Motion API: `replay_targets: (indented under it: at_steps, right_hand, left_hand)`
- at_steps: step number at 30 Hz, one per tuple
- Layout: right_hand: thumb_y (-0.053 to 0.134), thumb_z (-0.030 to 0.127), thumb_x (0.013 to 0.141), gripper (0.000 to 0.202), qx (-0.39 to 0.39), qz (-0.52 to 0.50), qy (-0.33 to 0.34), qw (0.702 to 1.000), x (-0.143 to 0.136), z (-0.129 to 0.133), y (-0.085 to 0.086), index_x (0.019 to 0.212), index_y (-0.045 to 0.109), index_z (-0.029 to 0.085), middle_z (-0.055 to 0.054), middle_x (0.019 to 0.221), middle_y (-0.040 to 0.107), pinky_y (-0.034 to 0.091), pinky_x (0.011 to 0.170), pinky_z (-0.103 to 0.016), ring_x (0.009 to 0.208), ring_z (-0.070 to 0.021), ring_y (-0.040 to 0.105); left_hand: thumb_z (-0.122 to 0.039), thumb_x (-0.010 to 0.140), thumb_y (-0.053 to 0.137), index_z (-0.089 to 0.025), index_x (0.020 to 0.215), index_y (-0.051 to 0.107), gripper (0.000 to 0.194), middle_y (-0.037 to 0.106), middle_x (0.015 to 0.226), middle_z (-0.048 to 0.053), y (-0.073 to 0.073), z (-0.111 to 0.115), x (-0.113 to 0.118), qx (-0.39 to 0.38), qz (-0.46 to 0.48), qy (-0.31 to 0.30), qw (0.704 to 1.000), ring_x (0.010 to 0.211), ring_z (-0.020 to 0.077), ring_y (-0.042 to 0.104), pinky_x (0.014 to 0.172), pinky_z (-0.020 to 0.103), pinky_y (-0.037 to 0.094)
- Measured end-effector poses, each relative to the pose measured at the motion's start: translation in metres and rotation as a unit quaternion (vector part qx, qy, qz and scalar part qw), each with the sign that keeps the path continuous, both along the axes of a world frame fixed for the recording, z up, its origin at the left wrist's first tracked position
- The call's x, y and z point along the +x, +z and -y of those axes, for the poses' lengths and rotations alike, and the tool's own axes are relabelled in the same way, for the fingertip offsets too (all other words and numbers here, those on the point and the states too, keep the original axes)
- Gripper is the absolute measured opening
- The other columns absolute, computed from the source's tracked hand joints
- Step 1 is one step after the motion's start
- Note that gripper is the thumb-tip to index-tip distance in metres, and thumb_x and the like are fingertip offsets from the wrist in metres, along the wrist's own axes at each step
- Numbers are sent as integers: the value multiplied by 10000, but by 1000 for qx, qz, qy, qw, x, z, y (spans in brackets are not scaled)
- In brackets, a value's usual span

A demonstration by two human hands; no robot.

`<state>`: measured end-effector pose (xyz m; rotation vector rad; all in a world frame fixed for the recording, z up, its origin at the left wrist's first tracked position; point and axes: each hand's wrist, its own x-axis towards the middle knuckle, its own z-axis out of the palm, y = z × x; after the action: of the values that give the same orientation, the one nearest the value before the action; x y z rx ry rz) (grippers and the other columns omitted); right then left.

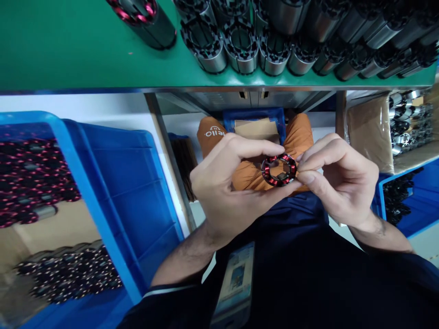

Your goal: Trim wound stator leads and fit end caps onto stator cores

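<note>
A stator, a ring with red windings and dark insulation, is held over my lap with its open end facing me. My left hand is closed around it, one finger along the top and another along the lower edge. The thumb and forefinger of my right hand are pinched together at the stator's right rim. Whatever lies between those fingertips is too small to make out. The far end of the stator is hidden behind the ring.
On the green bench, a wound stator stands left of rows of unwound stator cores. A blue crate with wound stators is at left. To the right are a carton of metal cores and a blue bin. A phone appears at my chest.
</note>
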<state>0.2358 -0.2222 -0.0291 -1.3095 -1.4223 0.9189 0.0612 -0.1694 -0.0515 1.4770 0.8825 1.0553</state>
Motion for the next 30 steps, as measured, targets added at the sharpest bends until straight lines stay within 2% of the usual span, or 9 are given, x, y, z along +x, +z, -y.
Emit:
replay_targets:
  at_steps: [4, 7, 11, 13, 17, 20, 24, 27, 30]
  right_hand:
    - [945, 453, 1034, 128, -2, 5, 0, 1000, 5, -3, 5, 1082, 917, 337, -61, 936, 811, 696, 888, -514, 909, -291, 763]
    - [953, 474, 1033, 163, -26, -13, 0, 1000, 3, -5, 7, 1060, 907, 320, -62, 935, 810, 704, 881, -485, 916, -277, 769]
    - [939, 424, 1061, 143, -69, -117, -32, 990, -13, -5, 3, 1030, 889, 293, -29, 922, 820, 697, 773, -344, 828, -187, 772]
    - [926, 362, 1078, 62, -91, -191, -43, 976, -24, -1, -3, 1106, 916, 308, -8, 941, 844, 695, 742, -295, 809, -155, 790]
    - [941, 240, 1051, 303, -106, -277, -31, 955, -35, 9, -21, 1296, 942, 419, 9, 1149, 921, 742, 949, -289, 1062, -149, 871]
    - [902, 241, 1083, 283, -116, -284, -43, 951, -35, 14, -30, 1251, 954, 463, 24, 1241, 937, 726, 1034, -272, 1146, -129, 869]
    - [967, 368, 1041, 161, -126, -267, -61, 954, -32, 12, -30, 1175, 972, 456, 14, 1192, 944, 729, 989, -288, 1067, -144, 865]
    - [1002, 370, 1008, 137, -146, -265, -58, 951, -32, 8, -23, 1120, 979, 446, 21, 1139, 938, 719, 959, -269, 1030, -139, 854]
    - [1019, 372, 987, 107, -169, -256, -44, 951, -31, 3, -16, 1085, 977, 384, 5, 1059, 912, 726, 876, -292, 952, -160, 846]
  left_hand:
    - [-790, 1040, 818, -336, 1306, 732, 533, 798, 1267, 93, -8, 3, -11, 8, -8, 15, 1000, 1334, 372, 774, 1004, 598, 709]
    - [-754, 1019, 868, -338, 1321, 700, 541, 772, 1209, 70, -16, 3, -21, 72, -5, 23, 997, 1169, 327, 783, 958, 566, 701]
    - [-708, 989, 923, -338, 1327, 664, 565, 722, 1101, 28, -24, -4, -21, 160, 3, 42, 986, 1011, 266, 734, 869, 488, 666]
    - [-701, 935, 974, -333, 1291, 674, 593, 721, 1059, 20, -30, -8, -18, 205, 9, 60, 977, 995, 266, 718, 845, 469, 639]
    - [-729, 924, 965, -294, 1279, 721, 612, 747, 1038, 59, -46, -9, -15, 282, -12, 117, 952, 951, 278, 705, 816, 475, 564]
    - [-794, 986, 865, -311, 1191, 754, 537, 732, 1047, 78, -55, -7, -17, 228, -26, 81, 970, 953, 298, 693, 886, 509, 546]
    - [-805, 1055, 764, -360, 1167, 750, 459, 744, 1061, 63, -48, -5, -25, 201, -50, 34, 978, 944, 297, 712, 929, 517, 581]
    - [-600, 1140, 735, -371, 1283, 700, 272, 791, 1145, 46, -34, -4, -29, 259, -137, 50, 955, 997, 283, 754, 911, 501, 618]
    - [-446, 1161, 674, -314, 1249, 686, 159, 812, 1135, 57, -25, -2, -32, 329, -185, 94, 921, 946, 259, 735, 795, 467, 604]
